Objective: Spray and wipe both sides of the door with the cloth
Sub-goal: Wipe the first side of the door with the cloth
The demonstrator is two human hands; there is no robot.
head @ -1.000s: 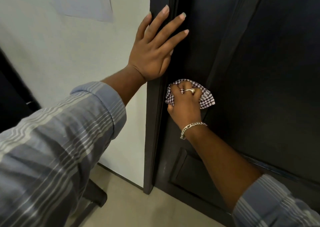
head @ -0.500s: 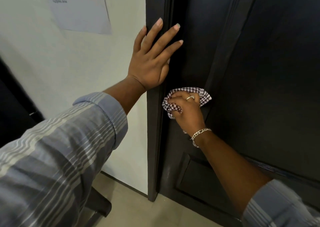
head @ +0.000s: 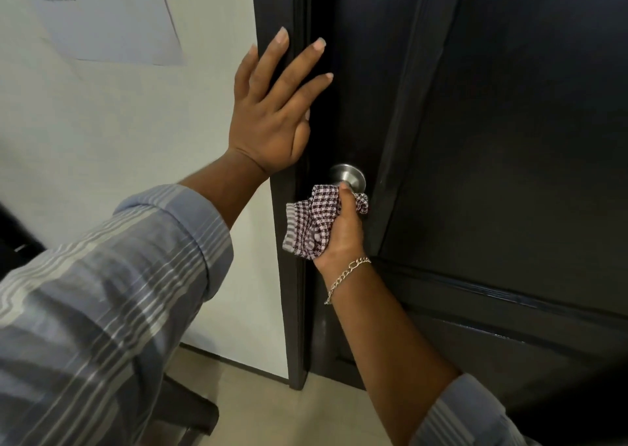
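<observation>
A dark panelled door (head: pixel 492 139) fills the right half of the view, shut against its dark frame (head: pixel 282 275). My left hand (head: pixel 272 116) lies flat with fingers spread on the frame and door edge, holding nothing. Just below it, my right hand (head: pixel 343 231) grips a bunched checked cloth (head: pixel 312 221) and presses it against the underside of the round silver door knob (head: pixel 346 175). The cloth hangs out to the left of my fist. No spray bottle is in view.
A white wall (head: pixel 119 123) to the left of the frame carries a taped paper notice (head: pixel 105 17). A dark chair base (head: pixel 190 415) stands on the beige floor (head: pixel 323 411) at the lower left. A dark object sits at the far left edge.
My right hand has slid down off the knob and turned, bunching the cloth below it, so the silver knob now shows. My left hand has stayed flat on the frame.
</observation>
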